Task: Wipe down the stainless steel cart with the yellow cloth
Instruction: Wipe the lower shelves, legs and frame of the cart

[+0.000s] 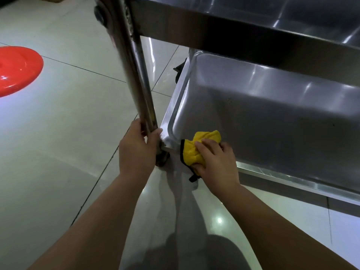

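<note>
Left hand (137, 145) curled around upright post (134, 75) of stainless steel cart (272, 106), near its base. Right hand (216, 160) clutching bunched yellow cloth (196, 147), fingers bent over it, pressed against lower shelf's (272, 121) front rim by the corner. Red lid (17, 70) on tiled floor (58, 152), well apart.

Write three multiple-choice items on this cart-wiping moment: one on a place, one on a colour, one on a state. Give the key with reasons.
1. Where does the yellow cloth lie?
A. on the top shelf
B. at the near corner of the lower tray
C. on the floor

2. What colour is the round object on the floor?
A. red
B. blue
C. green

3. What is the left hand doing?
A. hanging idle
B. pressing the floor
C. gripping the cart's upright post

Key: 1 B, the right hand holds it on the tray's rim by the corner. 2 A, it is plainly red. 3 C, fingers and thumb curl round the post.
</note>
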